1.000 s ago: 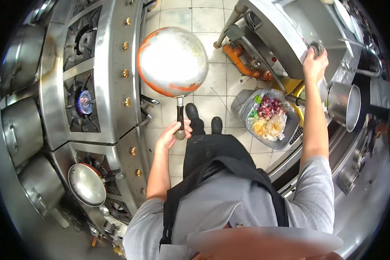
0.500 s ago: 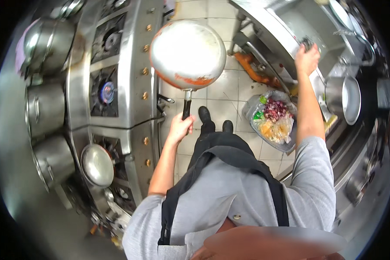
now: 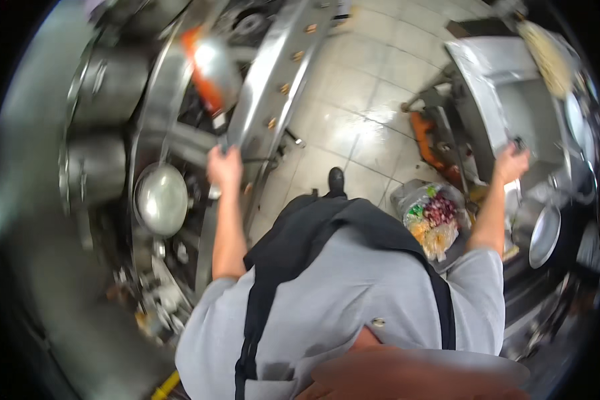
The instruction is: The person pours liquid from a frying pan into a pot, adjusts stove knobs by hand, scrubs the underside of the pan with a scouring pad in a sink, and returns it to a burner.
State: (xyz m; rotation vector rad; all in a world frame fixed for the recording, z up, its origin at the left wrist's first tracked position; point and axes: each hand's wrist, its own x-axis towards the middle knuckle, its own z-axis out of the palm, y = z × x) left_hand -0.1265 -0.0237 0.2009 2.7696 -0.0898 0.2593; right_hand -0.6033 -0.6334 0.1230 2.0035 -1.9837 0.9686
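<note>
My left hand (image 3: 225,167) is closed round the handle of a frying pan (image 3: 218,72), over the stove on the left. The pan is smeared by motion; it is pale metal with an orange-red side, and it hangs over a burner area. I cannot tell whether it touches the grate. On the right, my right hand (image 3: 511,164) is at the near edge of a metal sink (image 3: 525,110). Its fingers pinch a small dark metal scouring pad (image 3: 519,143).
Along the stove (image 3: 263,77) another round pan (image 3: 162,200) sits on a burner, with big steel pots (image 3: 97,167) behind. A lined bin (image 3: 407,193) of food scraps stands on the tiled floor (image 3: 343,87) at right. Beyond it, a pot (image 3: 545,237) sits below the sink.
My left hand has swung the frying pan left, from above the floor to over the stove. My view has turned; the right hand still grips the scouring pad by the sink.
</note>
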